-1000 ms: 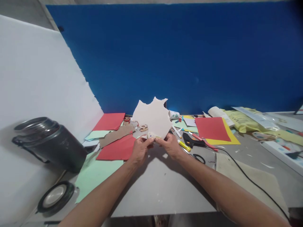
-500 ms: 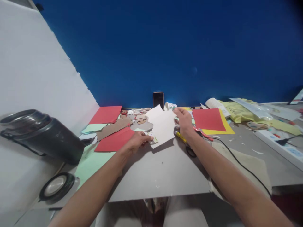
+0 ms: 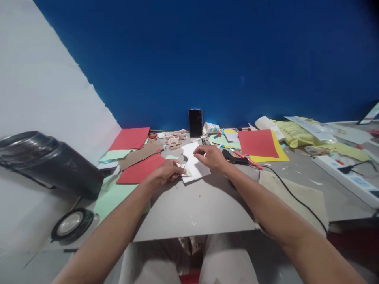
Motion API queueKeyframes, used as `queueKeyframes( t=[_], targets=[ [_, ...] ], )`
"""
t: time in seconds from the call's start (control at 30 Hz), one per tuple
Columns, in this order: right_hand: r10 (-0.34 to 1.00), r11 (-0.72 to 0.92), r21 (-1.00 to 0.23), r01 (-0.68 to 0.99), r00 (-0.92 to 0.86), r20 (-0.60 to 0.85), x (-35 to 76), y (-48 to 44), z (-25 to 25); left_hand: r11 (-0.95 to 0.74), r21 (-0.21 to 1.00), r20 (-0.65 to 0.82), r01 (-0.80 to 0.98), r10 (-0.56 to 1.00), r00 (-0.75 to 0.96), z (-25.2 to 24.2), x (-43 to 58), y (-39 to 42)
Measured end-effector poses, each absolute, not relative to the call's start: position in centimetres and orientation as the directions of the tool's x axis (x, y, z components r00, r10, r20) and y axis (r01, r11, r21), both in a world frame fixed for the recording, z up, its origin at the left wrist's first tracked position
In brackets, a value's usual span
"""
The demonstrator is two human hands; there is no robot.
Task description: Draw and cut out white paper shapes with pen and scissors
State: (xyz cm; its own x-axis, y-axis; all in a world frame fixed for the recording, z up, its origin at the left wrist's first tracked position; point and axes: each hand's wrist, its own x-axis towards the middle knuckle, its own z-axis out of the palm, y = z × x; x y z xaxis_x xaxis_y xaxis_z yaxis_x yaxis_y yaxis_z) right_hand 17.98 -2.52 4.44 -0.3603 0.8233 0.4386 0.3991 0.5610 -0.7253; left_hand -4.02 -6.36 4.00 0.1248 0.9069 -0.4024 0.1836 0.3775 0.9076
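Two hands (image 3: 169, 171) (image 3: 211, 157), one patterned piece (image 3: 186, 172), one white sheet (image 3: 197, 169).

The left hand (image 3: 169, 172) is pinching a patterned cutout (image 3: 188, 172) at the left edge of a white sheet (image 3: 197, 171). The right hand (image 3: 212, 157) is curling its fingers over the same sheet; whether they are touching it cannot be told. Beyond both hands' fingers, a phone (image 3: 195, 123) is standing upright before a blue panel (image 3: 192, 59), with a cup (image 3: 212, 128) lying on its side just beside it. To the right of the right fingers, a glue gun (image 3: 237, 159) is lying; to the left of the left fingers, cardboard (image 3: 140, 154) is resting.
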Motion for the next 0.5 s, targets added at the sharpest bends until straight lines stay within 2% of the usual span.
queueKeyframes(
  t=[0.17,0.33,0.5],
  targets=[
    [0.877,0.481,-0.820,0.310,-0.148,0.458,20.3,-0.8,5.4,0.420,0.883,-0.441,0.209,0.895,0.065,4.5,-3.3,-6.4],
    [0.899,0.434,-0.885,0.166,-0.024,0.436,21.6,-0.1,6.7,0.385,0.890,-0.391,0.245,0.920,-0.027,4.6,-4.0,-7.8],
    [0.899,0.414,-0.897,0.155,0.087,0.430,22.9,0.9,7.0,0.432,0.872,-0.446,0.230,0.895,0.010,3.7,-7.5,-11.0]
  ],
)
